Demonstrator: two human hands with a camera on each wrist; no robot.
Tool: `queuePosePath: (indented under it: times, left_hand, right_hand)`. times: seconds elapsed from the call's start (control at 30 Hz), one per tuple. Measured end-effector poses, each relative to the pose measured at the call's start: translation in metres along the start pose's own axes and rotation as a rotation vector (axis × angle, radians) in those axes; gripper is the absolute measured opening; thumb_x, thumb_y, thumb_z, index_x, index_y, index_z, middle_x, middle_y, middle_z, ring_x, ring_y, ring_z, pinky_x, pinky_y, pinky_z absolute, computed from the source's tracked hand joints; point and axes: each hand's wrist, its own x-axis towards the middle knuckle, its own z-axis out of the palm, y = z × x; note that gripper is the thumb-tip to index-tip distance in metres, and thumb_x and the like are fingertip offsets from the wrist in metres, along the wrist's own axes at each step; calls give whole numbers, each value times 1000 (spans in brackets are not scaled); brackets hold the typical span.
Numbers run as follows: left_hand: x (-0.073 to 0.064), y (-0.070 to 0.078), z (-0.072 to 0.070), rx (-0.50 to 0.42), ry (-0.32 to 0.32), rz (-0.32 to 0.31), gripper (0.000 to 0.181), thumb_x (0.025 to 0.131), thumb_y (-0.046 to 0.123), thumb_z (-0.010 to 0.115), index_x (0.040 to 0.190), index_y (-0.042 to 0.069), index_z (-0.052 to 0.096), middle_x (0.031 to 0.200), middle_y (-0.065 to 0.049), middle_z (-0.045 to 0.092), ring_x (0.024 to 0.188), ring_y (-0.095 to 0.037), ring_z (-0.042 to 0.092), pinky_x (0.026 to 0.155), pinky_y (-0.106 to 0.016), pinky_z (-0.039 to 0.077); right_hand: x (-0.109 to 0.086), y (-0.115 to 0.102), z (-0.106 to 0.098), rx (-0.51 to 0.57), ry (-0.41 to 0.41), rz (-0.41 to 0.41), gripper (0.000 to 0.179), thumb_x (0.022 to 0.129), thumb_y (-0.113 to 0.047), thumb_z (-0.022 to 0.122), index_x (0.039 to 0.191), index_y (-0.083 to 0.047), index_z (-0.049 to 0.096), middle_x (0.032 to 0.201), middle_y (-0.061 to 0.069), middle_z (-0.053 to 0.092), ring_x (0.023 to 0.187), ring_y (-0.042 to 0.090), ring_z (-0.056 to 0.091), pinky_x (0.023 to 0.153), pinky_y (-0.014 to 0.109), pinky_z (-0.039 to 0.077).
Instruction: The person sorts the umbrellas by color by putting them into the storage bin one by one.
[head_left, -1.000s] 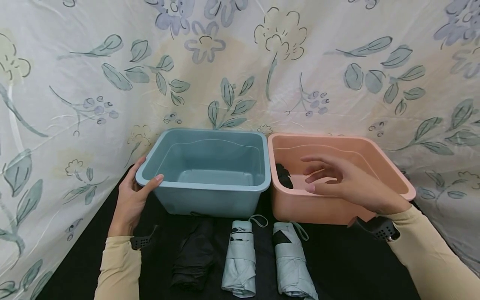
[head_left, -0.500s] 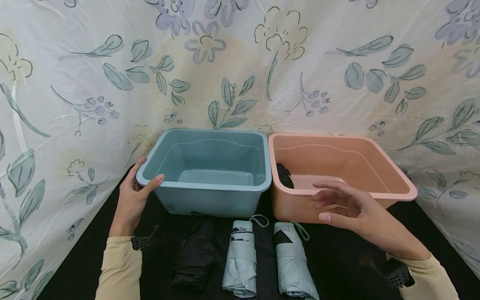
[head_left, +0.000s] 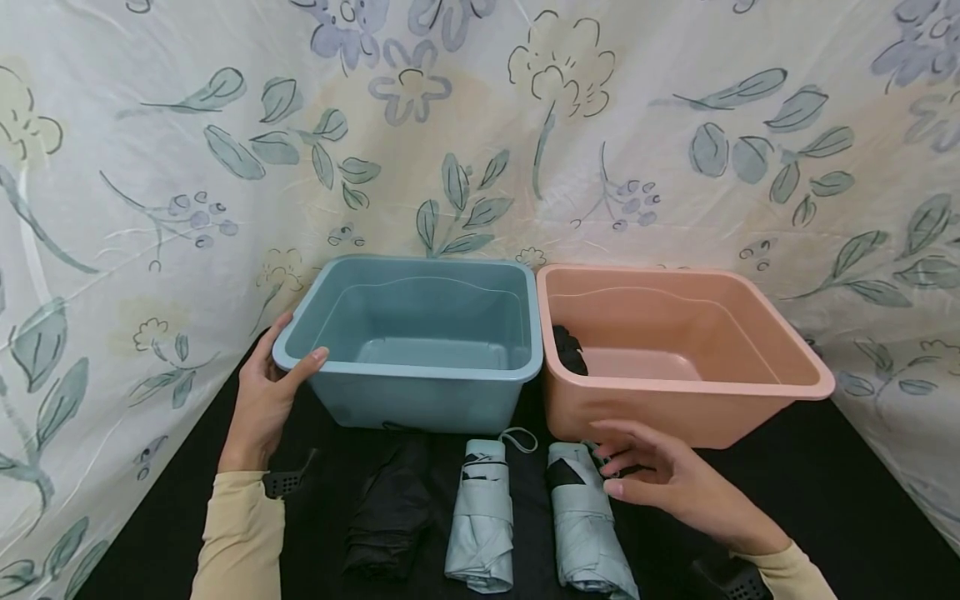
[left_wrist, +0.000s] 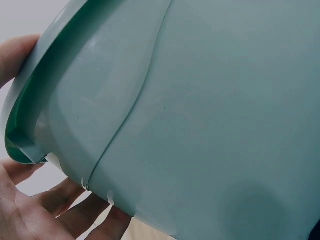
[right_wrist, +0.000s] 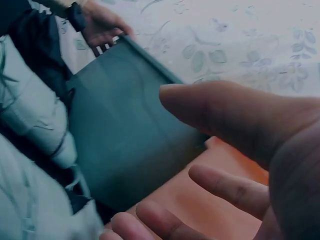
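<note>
A: What's the biggest thing there?
B: A floral sheet, behind a black table.
A: And on the table?
B: A peach bin by its far right corner and a blue bin by its far left corner, side by side.
A: Is anyone holding one?
B: The left hand grips the blue bin's left rim, thumb over the top, fingers spread against the outer wall below.
A: And the right hand?
B: In front of the peach bin, holding nothing: thumb apart, fingers loosely bent and a little spread. It's right by the right umbrella; whether they touch, I can't tell.
A: Any others?
B: The left umbrella, also pale and furled, lies beside it, nearer the table's left edge. Left of that, a black folded bundle.
A: Anything smaller?
B: A dark object inside the peach bin, against its left wall, and the left umbrella's thin loop.
</note>
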Motion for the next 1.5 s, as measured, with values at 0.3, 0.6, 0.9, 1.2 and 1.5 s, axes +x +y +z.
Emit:
queuePosePath:
  times: [0.3, 0.6, 0.9, 1.2, 1.5]
  left_hand:
    - [1, 2, 0, -16, -9, 4, 82, 96, 21, 73, 162, 24, 25, 163, -14, 27, 141, -27, 36, 93, -12, 41]
    - [0, 0, 1, -21, -2, 4, 81, 95, 20, 74, 162, 23, 27, 162, -14, 29, 139, -25, 38, 93, -12, 41]
    - [-1, 0, 0, -23, -5, 4, 82, 95, 20, 73, 162, 23, 26, 163, -14, 28, 140, -27, 37, 92, -12, 42]
    - [-1, -1, 1, -17, -10, -1, 81, 96, 20, 73, 162, 23, 26, 163, -14, 28, 139, -26, 37, 92, -12, 41]
    - [-1, -1, 0, -21, -8, 6, 80, 96, 20, 73, 162, 24, 27, 163, -13, 27, 141, -28, 35, 93, -12, 41]
  right_hand:
    - [2, 12, 9, -31, -7, 14, 55, 99, -4, 64, 149, 2, 43, 125, 31, 51, 103, 29, 60, 84, 35, 55]
    - [6, 17, 19, -136, -52, 30, 58, 96, -13, 71, 147, -2, 48, 118, 21, 57, 96, 25, 61, 80, 34, 55]
    - [5, 21, 28, -324, -12, 45, 60, 89, -29, 80, 142, -10, 59, 103, 7, 51, 82, 15, 53, 71, 30, 52]
    - [3, 23, 34, -409, -23, 152, 66, 85, -34, 83, 142, -15, 59, 90, 6, 39, 72, 18, 41, 57, 28, 37]
    - [2, 24, 38, -421, -86, 229, 71, 90, -37, 78, 152, -19, 47, 89, 6, 43, 68, 17, 42, 56, 30, 38]
